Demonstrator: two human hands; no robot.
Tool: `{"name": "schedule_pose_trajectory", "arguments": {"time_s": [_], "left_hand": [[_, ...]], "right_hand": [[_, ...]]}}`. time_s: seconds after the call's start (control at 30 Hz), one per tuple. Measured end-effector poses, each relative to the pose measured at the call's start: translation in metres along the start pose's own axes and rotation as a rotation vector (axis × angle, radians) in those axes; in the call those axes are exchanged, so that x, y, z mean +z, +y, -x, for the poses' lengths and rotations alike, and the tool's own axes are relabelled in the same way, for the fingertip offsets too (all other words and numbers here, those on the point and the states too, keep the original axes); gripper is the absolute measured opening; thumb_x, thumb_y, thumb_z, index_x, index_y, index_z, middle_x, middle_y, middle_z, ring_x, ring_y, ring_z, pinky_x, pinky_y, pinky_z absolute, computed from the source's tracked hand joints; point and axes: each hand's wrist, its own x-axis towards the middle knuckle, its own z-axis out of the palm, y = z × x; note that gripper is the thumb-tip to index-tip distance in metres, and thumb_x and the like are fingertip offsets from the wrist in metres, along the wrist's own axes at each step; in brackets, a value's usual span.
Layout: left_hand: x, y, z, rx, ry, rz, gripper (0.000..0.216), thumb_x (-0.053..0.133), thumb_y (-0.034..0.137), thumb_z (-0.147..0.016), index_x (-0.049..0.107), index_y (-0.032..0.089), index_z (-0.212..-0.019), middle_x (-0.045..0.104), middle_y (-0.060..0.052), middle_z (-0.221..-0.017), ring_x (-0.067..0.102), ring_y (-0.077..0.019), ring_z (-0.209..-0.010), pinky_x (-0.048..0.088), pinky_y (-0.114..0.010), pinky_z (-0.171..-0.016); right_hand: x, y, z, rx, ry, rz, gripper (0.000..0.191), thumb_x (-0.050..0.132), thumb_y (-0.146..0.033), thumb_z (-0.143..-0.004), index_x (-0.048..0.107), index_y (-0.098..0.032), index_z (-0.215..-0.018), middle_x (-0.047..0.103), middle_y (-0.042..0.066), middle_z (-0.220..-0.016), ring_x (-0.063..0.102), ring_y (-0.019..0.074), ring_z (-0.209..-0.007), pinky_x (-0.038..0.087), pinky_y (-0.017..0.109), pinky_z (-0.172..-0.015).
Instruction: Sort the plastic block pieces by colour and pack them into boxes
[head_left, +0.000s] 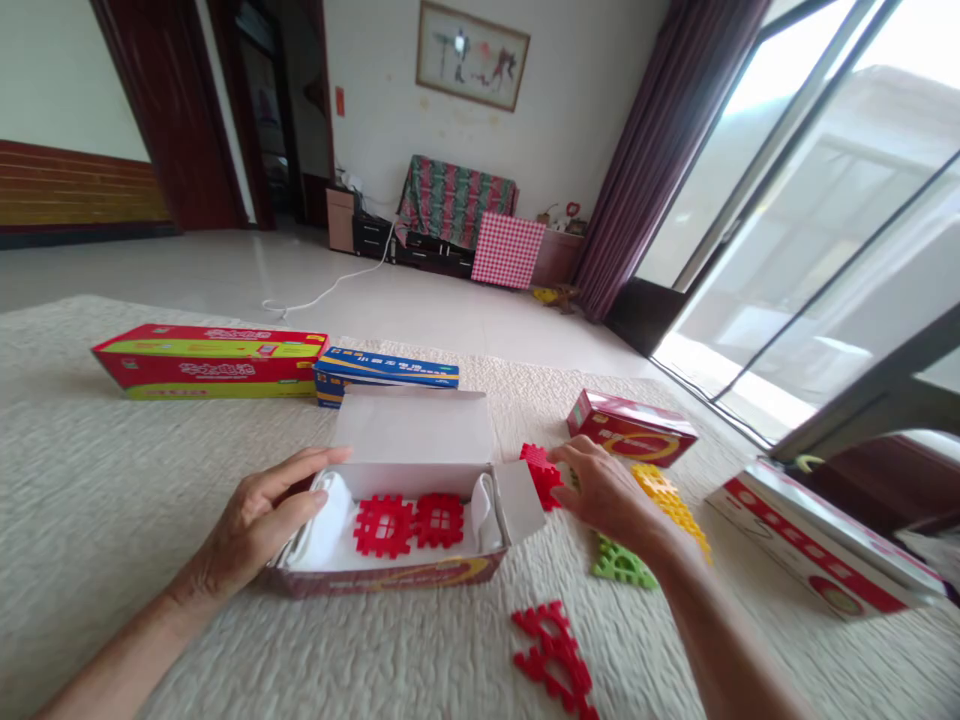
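An open cardboard box (pixel 420 478) lies on a cream quilted surface (pixel 105 500), its white lid flap raised at the back. Two red grid-shaped plastic pieces (pixel 409 523) lie flat inside it. My left hand (pixel 259 520) rests against the box's left end, fingers stretched along the flap. My right hand (pixel 604 490) is just right of the box, its fingers closed on a red grid piece (pixel 541 470). Yellow pieces (pixel 671 500) and a green piece (pixel 621 565) lie under and beside that hand. More red pieces (pixel 555 655) lie nearer to me.
A long red and yellow box (pixel 210 360) and a blue box (pixel 382 373) lie at the back left. A small red box (pixel 630 428) sits behind my right hand, another long box (pixel 817 548) at the right. Glass doors stand to the right.
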Motion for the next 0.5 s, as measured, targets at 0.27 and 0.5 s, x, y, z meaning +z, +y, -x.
{"name": "schedule_pose_trajectory", "arguments": {"time_s": [0.27, 0.5], "left_hand": [[0.000, -0.003, 0.000, 0.014, 0.017, -0.072, 0.039, 0.057, 0.039, -0.075, 0.070, 0.024, -0.109, 0.066, -0.002, -0.116, 0.057, -0.0240, -0.113, 0.043, -0.027, -0.098], [-0.007, -0.011, -0.003, 0.012, -0.061, -0.096, 0.041, 0.056, 0.038, -0.077, 0.067, 0.024, -0.114, 0.064, -0.001, -0.121, 0.056, -0.0223, -0.115, 0.040, -0.026, -0.101]], "right_hand": [[0.015, 0.000, -0.004, 0.145, -0.029, 0.117, 0.008, 0.054, -0.018, -0.074, 0.061, -0.015, -0.077, 0.056, 0.006, -0.081, 0.050, 0.0139, -0.069, 0.031, 0.027, -0.060], [0.002, -0.009, 0.003, 0.079, -0.179, 0.061, 0.012, 0.055, -0.017, -0.072, 0.055, -0.019, -0.060, 0.056, 0.001, -0.064, 0.048, 0.0115, -0.058, 0.028, 0.027, -0.054]]}}
